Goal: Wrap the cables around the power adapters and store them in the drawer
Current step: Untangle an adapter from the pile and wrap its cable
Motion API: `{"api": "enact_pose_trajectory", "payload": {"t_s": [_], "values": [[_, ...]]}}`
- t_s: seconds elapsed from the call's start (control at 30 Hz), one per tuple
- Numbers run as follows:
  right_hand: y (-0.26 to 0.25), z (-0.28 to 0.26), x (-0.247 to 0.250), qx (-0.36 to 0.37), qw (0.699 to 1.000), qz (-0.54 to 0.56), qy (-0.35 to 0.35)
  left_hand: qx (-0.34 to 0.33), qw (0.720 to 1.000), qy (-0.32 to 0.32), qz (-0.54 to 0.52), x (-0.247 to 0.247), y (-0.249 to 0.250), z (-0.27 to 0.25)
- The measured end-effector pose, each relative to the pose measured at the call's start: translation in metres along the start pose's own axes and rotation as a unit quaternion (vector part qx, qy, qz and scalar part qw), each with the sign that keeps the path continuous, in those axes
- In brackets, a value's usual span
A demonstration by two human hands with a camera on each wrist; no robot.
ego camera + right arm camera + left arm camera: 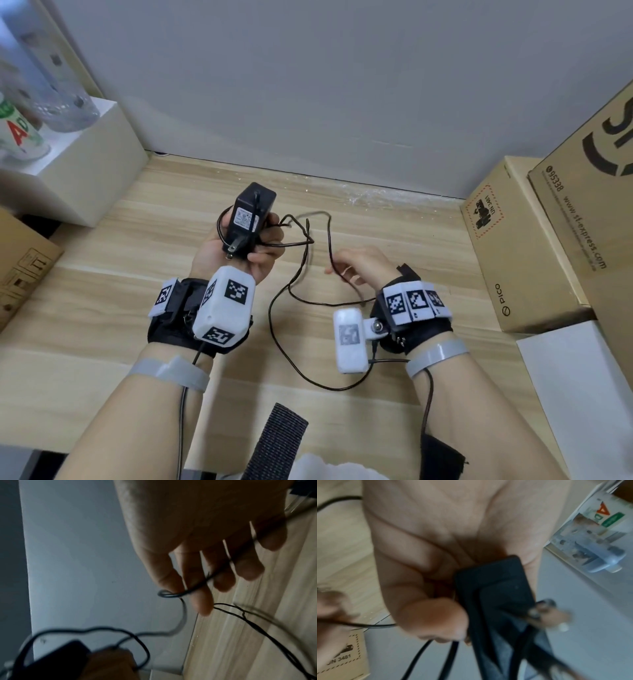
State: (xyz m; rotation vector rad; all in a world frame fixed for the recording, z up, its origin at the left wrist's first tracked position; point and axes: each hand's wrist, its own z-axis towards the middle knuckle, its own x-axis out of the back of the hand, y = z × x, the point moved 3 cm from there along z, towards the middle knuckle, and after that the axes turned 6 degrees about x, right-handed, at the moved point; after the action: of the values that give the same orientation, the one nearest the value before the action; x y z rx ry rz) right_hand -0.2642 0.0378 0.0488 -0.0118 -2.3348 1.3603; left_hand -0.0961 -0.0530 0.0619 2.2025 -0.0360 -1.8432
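Note:
A black power adapter (248, 219) is gripped in my left hand (269, 255), held above the wooden table (120, 308) with its plug prongs pointing toward me. Its thin black cable (329, 240) makes a loop or two round the body, then trails right and down over the table. My right hand (346, 270) pinches the cable to the right of the adapter. In the right wrist view the cable (182, 620) passes between thumb and forefinger of that hand (197, 561). In the left wrist view my fingers (433, 615) curl round the adapter (496, 595). No drawer is in view.
Two cardboard boxes (507, 240) (582, 178) stand at the right, with a white box (575, 377) in front of them. A white block (85, 164) carrying bottles (20, 133) stands at back left, and another carton (20, 270) lies at the left edge. A grey wall closes the back.

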Motion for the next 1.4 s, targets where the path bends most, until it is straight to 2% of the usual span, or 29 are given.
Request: {"api": "enact_pose_trajectory", "payload": {"t_s": [0.07,0.13,0.2,0.27,0.33,0.43,0.47,0.57,0.6,0.7,0.77,0.83,0.9,1.0,1.13,1.2,1.3,1.4], "values": [[-0.003,0.0,0.0,0.034,0.997,-0.043,0.056,0.008,1.0,-0.013,0.007,-0.005,-0.001,0.003],[-0.013,-0.004,0.003,0.103,0.989,-0.025,0.102,0.022,0.999,-0.022,0.014,-0.009,-0.001,0.007],[-0.028,-0.009,0.0,0.178,0.981,0.023,0.076,0.031,0.999,-0.028,0.029,-0.015,-0.003,0.011],[-0.038,-0.012,-0.003,0.216,0.974,0.059,0.039,0.04,0.998,-0.033,0.04,-0.021,-0.005,0.016],[-0.041,-0.012,0.004,0.206,0.973,0.048,0.092,0.042,0.997,-0.043,0.045,-0.026,-0.005,0.021],[-0.038,-0.012,0.016,0.148,0.973,0.013,0.176,0.05,0.997,-0.042,0.034,-0.028,-0.005,0.025],[-0.04,-0.015,0.018,0.172,0.968,0.007,0.18,0.052,0.998,-0.033,0.029,-0.028,-0.004,0.027],[-0.048,-0.023,0.018,0.308,0.935,-0.075,0.159,0.042,0.998,0.022,0.032,-0.026,-0.002,0.03],[-0.052,-0.026,0.018,0.328,0.929,-0.074,0.154,0.039,0.998,0.041,0.04,-0.027,-0.003,0.03],[-0.058,-0.035,0.029,0.284,0.943,0.095,0.142,0.024,0.995,0.079,0.052,-0.029,-0.004,0.028],[-0.057,-0.04,0.039,0.254,0.936,0.192,0.149,-0.005,0.994,0.103,0.038,-0.029,-0.003,0.027],[-0.054,-0.042,0.047,0.246,0.924,0.249,0.157,-0.036,0.993,0.111,0.008,-0.027,0.0,0.026],[-0.05,-0.042,0.055,0.234,0.915,0.279,0.176,-0.049,0.994,0.092,-0.037,-0.024,0.004,0.024],[-0.043,-0.038,0.06,0.192,0.93,0.244,0.196,-0.037,0.994,0.063,-0.08,-0.027,0.004,0.021],[-0.035,-0.032,0.049,0.144,0.97,0.094,0.173,-0.062,0.995,0.079,-0.029,-0.033,-0.001,0.025],[-0.033,-0.032,0.04,0.147,0.979,0.022,0.136,-0.076,0.993,0.095,-0.006,-0.038,-0.002,0.026],[-0.036,-0.033,0.023,0.178,0.982,-0.041,0.041,-0.065,0.992,0.103,0.023,-0.044,-0.007,0.029],[-0.045,-0.032,0.006,0.211,0.977,0.016,-0.031,-0.054,0.988,0.11,0.092,-0.047,-0.01,0.033]]}}
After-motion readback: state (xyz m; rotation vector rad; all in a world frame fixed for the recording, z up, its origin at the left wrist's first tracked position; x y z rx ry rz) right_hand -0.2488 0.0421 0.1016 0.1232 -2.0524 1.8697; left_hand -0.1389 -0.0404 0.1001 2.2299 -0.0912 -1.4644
